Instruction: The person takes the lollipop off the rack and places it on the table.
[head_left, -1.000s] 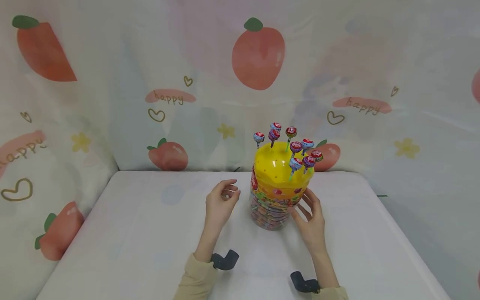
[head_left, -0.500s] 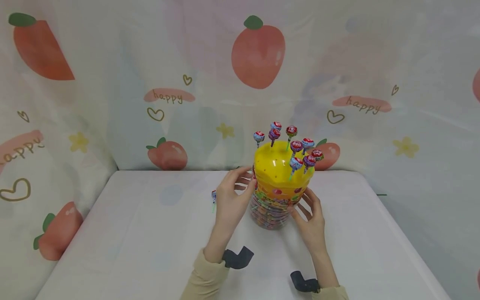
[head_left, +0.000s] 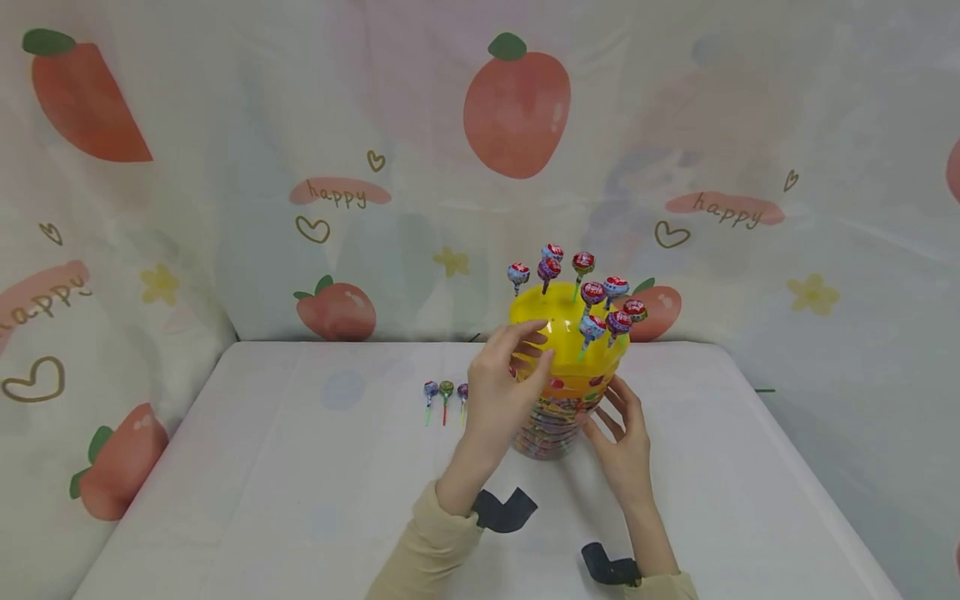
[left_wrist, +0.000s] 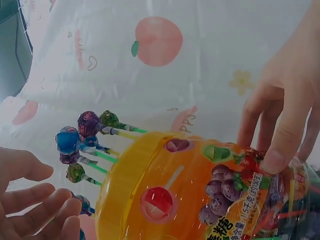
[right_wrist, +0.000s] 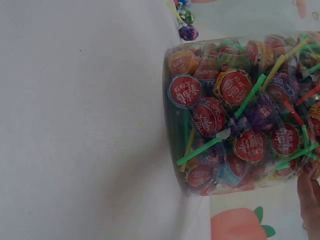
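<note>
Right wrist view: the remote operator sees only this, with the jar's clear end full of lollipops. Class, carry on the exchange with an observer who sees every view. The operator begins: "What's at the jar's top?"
Observer: The jar has a yellow lid, with wrapped lollipops standing up from it.
Operator: Where's the left hand?
Observer: The left hand is near the lid, holding nothing.
Operator: Is any fruit printed on the jar?
Observer: Yes, purple grapes, in the left wrist view.
</note>
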